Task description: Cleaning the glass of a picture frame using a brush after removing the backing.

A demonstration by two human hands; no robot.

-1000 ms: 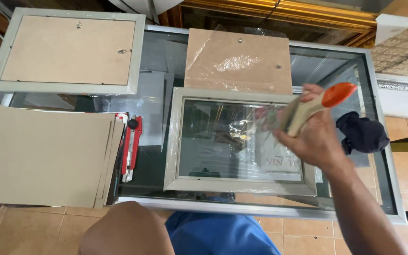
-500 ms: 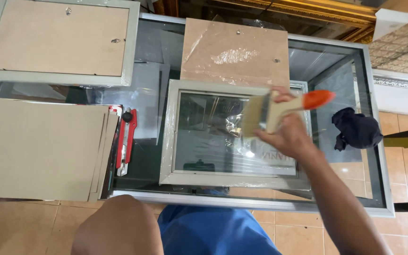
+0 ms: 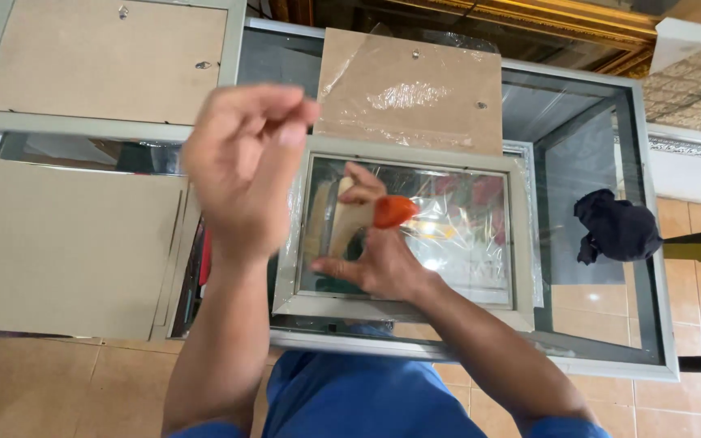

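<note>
Brushing across the glass of the grey picture frame (image 3: 403, 304), right hand (image 3: 371, 264) wrapped around an orange-handled paintbrush (image 3: 359, 221), bristles down on the left part of the pane. Left hand (image 3: 241, 166) raised just above the frame's left edge, fingers loosely curled with thumb and fingertips pinched together, holding nothing visible (too blurry to rule out a speck of something).

Frame lying face-down on the glass-topped table (image 3: 651, 243), roughly in the middle of it. Just behind the frame, a brown backing board (image 3: 411, 89) under clear plastic, not yet fitted. Further to the left of the frame, a stack of plain boards (image 3: 62, 243), and beyond that stack, toward the far left, a second frame (image 3: 103, 65) with its back already closed up. Well to the right of the frame, a crumpled dark cloth (image 3: 614, 227). Something red tucked between the frame and the stack, mostly hidden by the left arm, so can't say what.

Progress-wise, looks like midway at best: pane in place and getting dusted, plastic wrap at the frame's edges, backing not on, frame open at the back. Judging from that, closing up and fastening left to do.
</note>
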